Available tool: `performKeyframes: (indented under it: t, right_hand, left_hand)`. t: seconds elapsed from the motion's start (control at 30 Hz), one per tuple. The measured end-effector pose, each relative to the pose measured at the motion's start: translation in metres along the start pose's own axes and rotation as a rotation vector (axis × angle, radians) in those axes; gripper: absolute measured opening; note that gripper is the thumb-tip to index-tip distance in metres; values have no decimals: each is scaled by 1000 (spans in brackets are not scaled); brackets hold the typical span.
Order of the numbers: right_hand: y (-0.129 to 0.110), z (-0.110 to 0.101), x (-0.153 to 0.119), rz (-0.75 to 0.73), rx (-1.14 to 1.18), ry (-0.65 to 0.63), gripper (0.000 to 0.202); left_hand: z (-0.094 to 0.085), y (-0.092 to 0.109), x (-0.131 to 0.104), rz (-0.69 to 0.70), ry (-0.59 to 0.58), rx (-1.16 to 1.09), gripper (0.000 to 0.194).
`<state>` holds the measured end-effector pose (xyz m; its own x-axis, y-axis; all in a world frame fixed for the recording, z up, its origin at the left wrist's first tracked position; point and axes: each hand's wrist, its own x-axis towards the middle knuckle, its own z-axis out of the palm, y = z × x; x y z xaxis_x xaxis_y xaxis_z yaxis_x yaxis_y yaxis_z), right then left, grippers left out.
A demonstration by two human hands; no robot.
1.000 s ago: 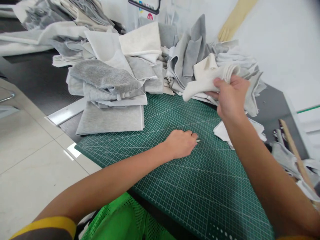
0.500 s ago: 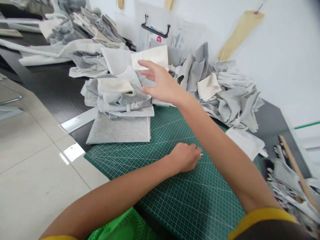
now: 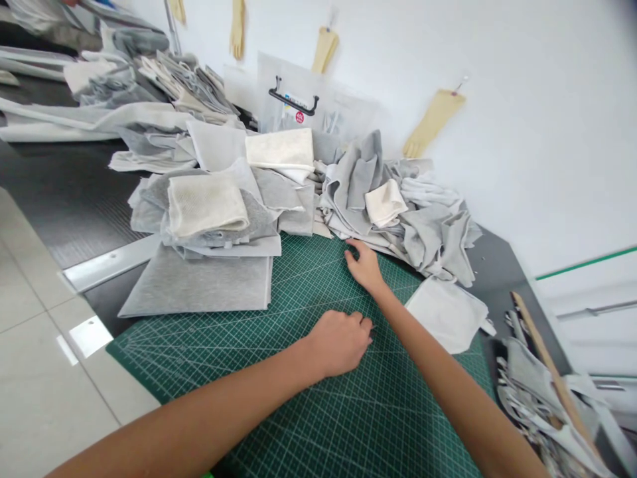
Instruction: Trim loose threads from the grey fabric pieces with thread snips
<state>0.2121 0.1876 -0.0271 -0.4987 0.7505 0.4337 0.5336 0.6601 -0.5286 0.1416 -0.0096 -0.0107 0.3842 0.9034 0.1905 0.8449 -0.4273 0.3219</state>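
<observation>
My left hand (image 3: 341,343) is closed over the green cutting mat (image 3: 308,285), its fingers curled round something small and pale that I cannot make out. Farther forward and to the right, my right hand (image 3: 364,265) is open, thumb and fingers apart, low over the mat beside the edge of a heap of grey fabric pieces (image 3: 343,179). A folded cream cloth (image 3: 206,202) tops the grey stack at the left. Under that stack lies a flat grey fabric piece (image 3: 199,282). A white cloth (image 3: 448,315) rests to the right of my right forearm.
A clear plastic box (image 3: 269,86) with a black handle stands behind the piles. Yellow gloves (image 3: 435,123) hang on the white wall. At the lower right, fabric scraps (image 3: 527,372) lie around a wooden stick (image 3: 552,372). More cloth piles fill the back left.
My right hand has come down from above the back piles to the mat by the right heap. My left hand stays closed on the mat. The view has shifted, showing more wall.
</observation>
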Motion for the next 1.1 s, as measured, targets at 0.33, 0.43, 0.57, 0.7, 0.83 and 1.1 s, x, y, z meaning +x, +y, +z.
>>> performKeyframes:
  t: [0.33, 0.43, 0.57, 0.7, 0.83, 1.1]
  right_hand:
    - [-5, 15, 16, 27, -13, 225, 34]
    - [-9, 11, 48, 17, -62, 348, 35]
    - [-10, 8, 99, 9, -159, 330, 51]
    - [-11, 14, 128, 98, -295, 160, 48]
    - [-9, 10, 131, 183, -393, 142, 32]
    - [-16, -50, 135, 176, -323, 384, 14]
  left_hand:
    - [1, 1, 2, -33, -32, -24, 24]
    - [1, 0, 2, -33, -37, -38, 24]
    - [3, -1, 2, -39, -46, -50, 25]
    - [4, -2, 2, -41, -45, -52, 24]
    - [3, -3, 2, -36, -31, -47, 24]
    - [5, -3, 2, -21, -12, -37, 23]
